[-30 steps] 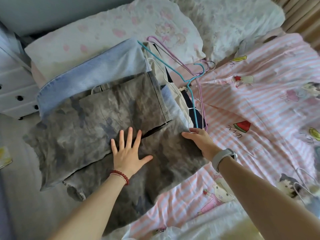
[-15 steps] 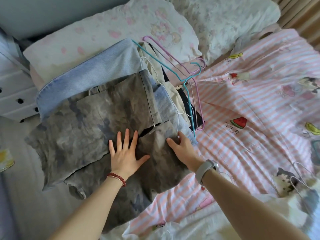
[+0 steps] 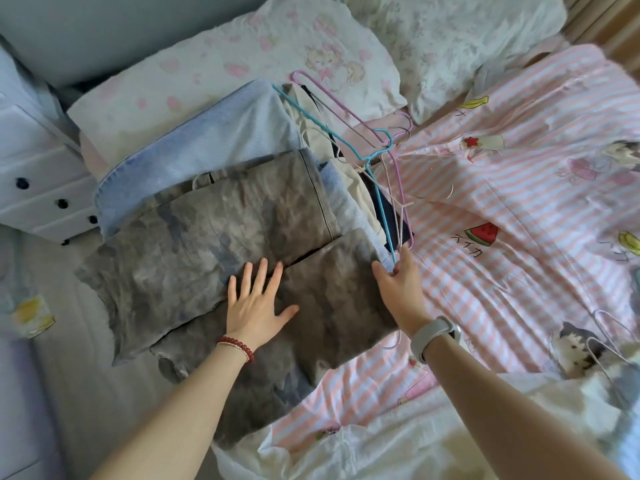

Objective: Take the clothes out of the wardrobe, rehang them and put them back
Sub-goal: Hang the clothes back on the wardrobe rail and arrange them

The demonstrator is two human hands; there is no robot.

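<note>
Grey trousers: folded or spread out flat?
Folded. The grey trousers lie doubled over, both legs side by side, under the flat left hand.

Red bead bracelet (image 3: 236, 344) (left); grey watch (image 3: 433, 335).

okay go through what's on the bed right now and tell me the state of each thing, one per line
Grey trousers: folded, flat, top of the pile.
Blue jeans: folded beneath them.
Teal hanger: lying on the pile.
Pink hanger: lying beside it.
Left hand: flat, fingers spread, on the trousers.
Right hand: at the trousers' right edge; its grip unclear.
</note>
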